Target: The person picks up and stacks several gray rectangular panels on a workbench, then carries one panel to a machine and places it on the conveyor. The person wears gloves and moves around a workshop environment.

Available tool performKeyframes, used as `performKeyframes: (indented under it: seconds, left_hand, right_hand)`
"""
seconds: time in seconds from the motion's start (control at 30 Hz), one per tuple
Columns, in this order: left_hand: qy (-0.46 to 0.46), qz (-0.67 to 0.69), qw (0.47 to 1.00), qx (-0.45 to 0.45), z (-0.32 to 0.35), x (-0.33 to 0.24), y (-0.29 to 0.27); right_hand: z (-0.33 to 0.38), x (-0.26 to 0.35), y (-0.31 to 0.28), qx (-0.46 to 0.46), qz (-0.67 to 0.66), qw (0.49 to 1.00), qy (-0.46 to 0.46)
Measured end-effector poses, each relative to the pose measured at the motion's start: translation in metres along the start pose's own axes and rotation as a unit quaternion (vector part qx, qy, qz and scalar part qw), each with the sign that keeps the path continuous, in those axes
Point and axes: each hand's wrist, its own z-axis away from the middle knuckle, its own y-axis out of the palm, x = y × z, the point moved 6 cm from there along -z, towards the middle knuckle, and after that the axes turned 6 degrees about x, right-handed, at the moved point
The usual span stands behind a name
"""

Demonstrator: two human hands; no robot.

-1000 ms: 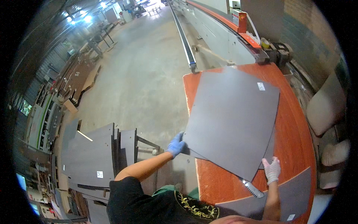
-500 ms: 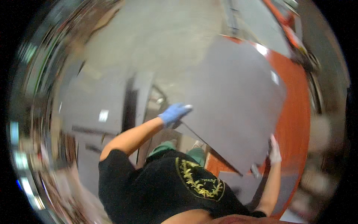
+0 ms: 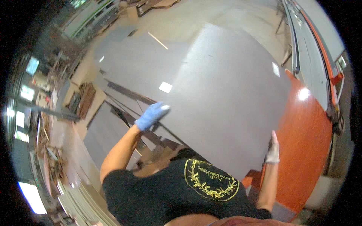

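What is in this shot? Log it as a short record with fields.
setting: workshop with a concrete floor
left hand: blue glove, grips the left edge of the grey sheet
right hand: white glove, grips the sheet's right edge
sheet: large, flat, lifted and tilted
orange table: to the right, partly behind the sheet
stacked grey sheets: on the left

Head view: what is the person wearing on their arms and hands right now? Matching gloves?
No, the gloves differ. The left hand wears a blue glove, the right hand a whitish one. Both forearms are bare from the gloves up to the short sleeves of a black T-shirt, which carries a round yellow wreath emblem. No watch or wristband is visible.
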Motion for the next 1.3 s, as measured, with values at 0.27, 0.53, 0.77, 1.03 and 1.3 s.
performKeyframes:
  seconds: [0.27, 0.53, 0.77, 1.03, 1.3]
  left_hand:
    - [0.089, -0.386, 0.901, -0.178, -0.028, 0.095, -0.202]
    - [0.046, -0.540, 0.823, -0.169, -0.075, 0.083, -0.158]
    - [0.290, -0.431, 0.843, -0.139, -0.048, 0.016, -0.052]
    - [0.327, -0.109, 0.872, 0.347, 0.076, 0.000, 0.291]
    - [0.407, -0.249, 0.766, 0.432, 0.198, 0.037, 0.359]
  right_hand:
    - [-0.048, -0.122, 0.232, 0.120, 0.290, 0.949, 0.031]
    - [0.080, -0.170, 0.162, -0.040, 0.218, 0.975, 0.006]
    - [0.224, -0.166, 0.038, -0.314, 0.208, 0.922, -0.089]
    - [0.350, -0.110, -0.109, -0.557, 0.552, 0.605, -0.138]
    - [0.206, -0.051, -0.194, -0.453, 0.738, 0.494, 0.079]
